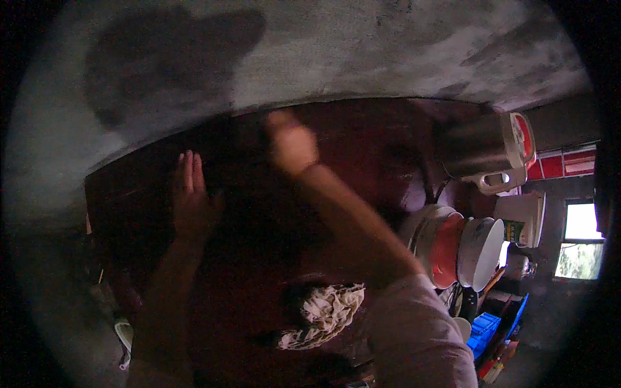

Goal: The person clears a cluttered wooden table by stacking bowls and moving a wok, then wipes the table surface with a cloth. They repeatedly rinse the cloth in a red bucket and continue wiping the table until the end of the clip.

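Observation:
A dark reddish-brown tabletop lies before me. My left hand is over its left part, its fingers extended towards the wall and nothing visible in it. Near the wall edge, to the right of that hand, is my right hand, blurred and with its fingers bent; whether it holds anything cannot be told. A crumpled light-coloured cloth lies on the tabletop nearer my body, between my forearms, apart from both hands.
A grey wall runs along the far edge. At the right stand a large metal pot, a handled plastic container, stacked basins, a white bucket and a blue plastic crate. Beyond is a window.

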